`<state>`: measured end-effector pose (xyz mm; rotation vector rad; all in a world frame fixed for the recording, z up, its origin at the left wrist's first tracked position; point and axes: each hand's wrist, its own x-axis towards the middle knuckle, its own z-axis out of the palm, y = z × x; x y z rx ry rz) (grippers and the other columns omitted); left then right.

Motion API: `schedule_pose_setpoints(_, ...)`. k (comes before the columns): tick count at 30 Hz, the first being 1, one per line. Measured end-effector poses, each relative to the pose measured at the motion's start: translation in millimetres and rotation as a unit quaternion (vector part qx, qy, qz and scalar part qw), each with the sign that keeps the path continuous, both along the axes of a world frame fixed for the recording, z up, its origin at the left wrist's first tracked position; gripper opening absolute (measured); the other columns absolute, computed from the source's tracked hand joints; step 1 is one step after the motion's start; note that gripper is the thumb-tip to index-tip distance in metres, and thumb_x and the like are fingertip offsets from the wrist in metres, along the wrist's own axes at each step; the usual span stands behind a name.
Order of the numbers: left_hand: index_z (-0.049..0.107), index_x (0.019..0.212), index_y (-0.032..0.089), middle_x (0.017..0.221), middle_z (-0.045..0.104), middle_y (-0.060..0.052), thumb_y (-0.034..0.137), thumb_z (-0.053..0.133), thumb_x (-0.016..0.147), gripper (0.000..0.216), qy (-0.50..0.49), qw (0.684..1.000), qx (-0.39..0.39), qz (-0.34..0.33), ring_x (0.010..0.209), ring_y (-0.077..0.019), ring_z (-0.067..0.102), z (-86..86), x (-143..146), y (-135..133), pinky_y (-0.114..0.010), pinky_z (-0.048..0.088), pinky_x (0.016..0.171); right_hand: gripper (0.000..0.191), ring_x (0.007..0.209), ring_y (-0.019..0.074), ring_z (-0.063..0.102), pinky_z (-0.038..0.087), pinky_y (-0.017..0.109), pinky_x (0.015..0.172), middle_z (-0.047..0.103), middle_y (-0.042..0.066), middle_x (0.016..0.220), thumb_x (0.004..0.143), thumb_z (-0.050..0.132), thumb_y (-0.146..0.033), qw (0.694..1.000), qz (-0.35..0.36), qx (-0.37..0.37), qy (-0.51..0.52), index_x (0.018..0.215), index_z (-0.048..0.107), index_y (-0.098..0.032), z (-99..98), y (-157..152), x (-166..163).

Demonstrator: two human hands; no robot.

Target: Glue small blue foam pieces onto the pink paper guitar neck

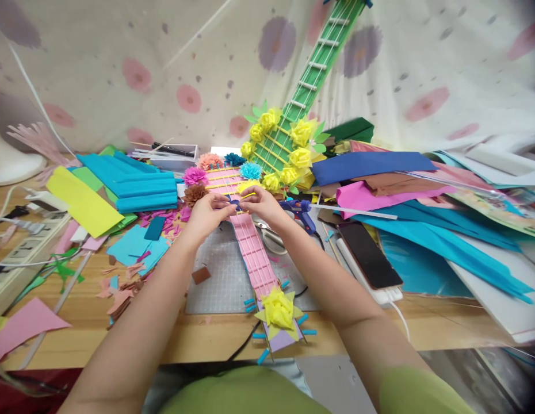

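Note:
A pink paper guitar (252, 253) lies with its neck toward me, strung with thin white strings and trimmed with paper flowers around its body. A yellow paper flower (278, 309) sits on its headstock among blue pegs. My left hand (210, 211) and my right hand (264, 206) meet over the guitar where the neck joins the body. Both have their fingertips pinched at a small dark blue piece (235, 203), partly hidden by the fingers. A brown paper flower (195, 195) is beside my left hand, and a light blue paper flower (251, 171) lies beyond my right hand.
A green paper guitar (308, 86) with yellow roses leans against the curtain behind. Right of my hands are a blue glue gun (302, 214), scissors (274, 238) and a phone (370, 253). Crepe paper (133, 181), scraps and a power strip (26, 259) are at left.

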<state>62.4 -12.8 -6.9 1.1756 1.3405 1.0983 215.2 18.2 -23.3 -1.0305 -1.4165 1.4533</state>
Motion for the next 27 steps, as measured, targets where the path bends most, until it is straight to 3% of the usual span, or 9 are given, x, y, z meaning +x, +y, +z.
schedule_pose_setpoints(5,0.058,0.074,0.013,0.062,0.063,0.000,0.015,0.070,0.062,0.018,-0.028,0.999,0.004,0.025,0.060,-0.0133,0.065,-0.1,12,-5,-0.029,0.054,0.066,0.026,0.060,0.0090,0.056,0.044,0.023,0.059,0.059,-0.005,0.065,0.060,0.069,-0.027,0.999,-0.016,0.034,-0.032,0.076,0.050,-0.019,1.6,-7,13)
schedule_pose_setpoints(10,0.059,0.078,0.015,0.063,0.063,0.002,0.020,0.070,0.062,0.020,-0.059,0.993,0.034,0.093,0.061,-0.0129,0.065,-12.9,7,-10,-0.027,0.054,0.066,0.029,0.061,0.0095,0.054,0.042,0.024,0.059,0.059,-0.003,0.069,0.061,0.069,-0.038,0.986,0.016,0.050,-0.160,0.076,0.053,-0.019,12.5,-24,74)
schedule_pose_setpoints(12,0.057,0.076,0.016,0.063,0.062,0.002,0.023,0.070,0.062,0.021,-0.071,0.990,0.034,0.113,0.062,-0.0132,0.066,-18.6,8,-15,-0.027,0.054,0.065,0.030,0.057,0.0109,0.052,0.040,0.024,0.055,0.058,-0.002,0.063,0.062,0.067,-0.045,0.951,0.069,0.027,-0.300,0.069,0.055,-0.019,16.7,-31,105)
schedule_pose_setpoints(13,0.056,0.076,0.016,0.064,0.061,0.002,0.025,0.069,0.062,0.022,-0.075,0.989,0.033,0.121,0.063,-0.0135,0.066,-21.0,10,-17,-0.026,0.054,0.063,0.032,0.054,0.0118,0.051,0.037,0.025,0.052,0.056,-0.001,0.057,0.063,0.065,-0.049,0.916,0.086,0.011,-0.391,0.063,0.054,-0.019,18.1,-34,119)
schedule_pose_setpoints(16,0.054,0.075,0.016,0.066,0.061,0.002,0.026,0.068,0.063,0.021,-0.085,0.987,0.027,0.132,0.064,-0.0142,0.066,-26.1,16,-23,-0.024,0.053,0.057,0.045,0.053,0.0151,0.051,0.034,0.027,0.050,0.057,0.002,0.055,0.066,0.058,-0.063,0.813,0.012,-0.013,-0.581,0.054,0.053,-0.020,17.4,-38,146)
schedule_pose_setpoints(18,0.054,0.074,0.016,0.066,0.060,0.002,0.025,0.066,0.064,0.018,-0.095,0.986,0.024,0.136,0.063,-0.0143,0.066,-27.7,21,-24,-0.024,0.053,0.054,0.048,0.057,0.0176,0.054,0.036,0.028,0.052,0.061,0.004,0.062,0.064,0.058,-0.067,0.779,-0.061,0.002,-0.624,0.058,0.057,-0.020,11.4,-35,150)
schedule_pose_setpoints(20,0.054,0.074,0.016,0.065,0.059,0.002,0.023,0.064,0.065,0.015,-0.105,0.985,0.024,0.138,0.062,-0.0143,0.066,-28.2,25,-25,-0.024,0.053,0.052,0.048,0.062,0.0196,0.058,0.040,0.029,0.056,0.064,0.005,0.068,0.062,0.061,-0.067,0.792,-0.100,0.030,-0.602,0.070,0.063,-0.019,0.5,-29,147)
schedule_pose_setpoints(23,0.055,0.074,0.016,0.066,0.060,0.002,0.020,0.061,0.067,0.010,-0.109,0.984,0.019,0.138,0.060,-0.0140,0.065,-28.2,29,-25,-0.023,0.052,0.048,0.052,0.071,0.0216,0.062,0.045,0.031,0.064,0.068,0.006,0.077,0.063,0.063,-0.061,0.857,-0.114,0.046,-0.500,0.091,0.068,-0.018,-23.2,-17,138)
schedule_pose_setpoints(27,0.056,0.074,0.017,0.068,0.061,0.002,0.020,0.061,0.068,0.008,-0.111,0.986,0.009,0.124,0.061,-0.0143,0.066,-30.9,36,-26,-0.022,0.051,0.047,0.049,0.083,0.0221,0.063,0.047,0.032,0.075,0.071,0.007,0.090,0.062,0.068,-0.051,0.920,-0.153,0.054,-0.357,0.095,0.069,-0.016,-50.1,-6,129)
